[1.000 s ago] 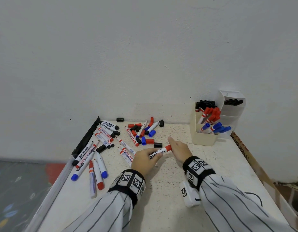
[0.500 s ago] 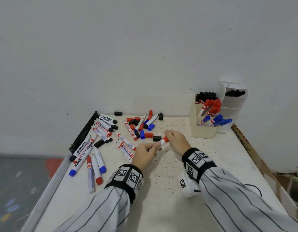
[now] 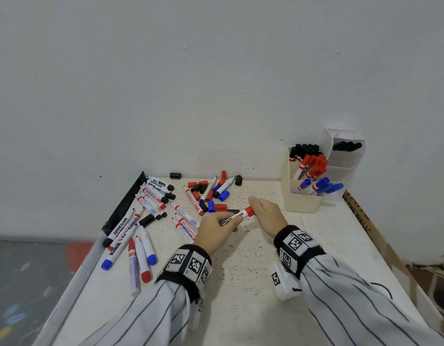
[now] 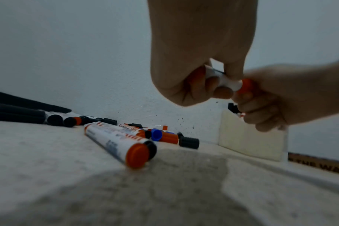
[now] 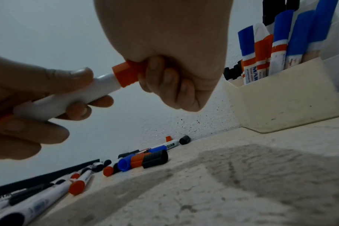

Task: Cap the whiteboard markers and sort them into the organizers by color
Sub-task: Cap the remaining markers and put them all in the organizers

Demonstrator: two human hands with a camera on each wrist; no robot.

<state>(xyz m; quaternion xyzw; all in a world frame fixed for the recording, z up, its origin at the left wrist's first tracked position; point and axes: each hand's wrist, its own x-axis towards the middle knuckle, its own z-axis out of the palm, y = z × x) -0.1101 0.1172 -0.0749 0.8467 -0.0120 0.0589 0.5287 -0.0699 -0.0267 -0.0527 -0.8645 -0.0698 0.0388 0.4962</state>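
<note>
Markers lie scattered over my bench [image 3: 240, 308], but going from the biggest thing down: the cream organizer [image 3: 300, 201] stands at the far right against the wall, with black, red and blue capped markers upright in its compartments, and a white organizer [image 3: 345, 156] just behind it holds more black ones. Along the far left of the bench lies the loose pile of markers [image 3: 151, 203], some capped, some bare-tipped, with loose caps [image 3: 211, 196] in red, blue and black among them. Several barrels read "WHITEBOARD MARKER", and one near the left edge reads "WHITE BOARD".

Between my two hands, raised above the middle of the bench, is the red marker [image 3: 234, 217]. My left hand [image 3: 216, 231] grips its white barrel, thumb on top and fingers curled beneath, so the marker points up and to the right. My right hand [image 3: 267, 214] is curled around the red cap [image 5: 129, 75], which sits on the marker's tip against the barrel; I cannot tell whether it is fully seated. Both wrists wear black bands with square printed tags, and my sleeves are striped.
</note>
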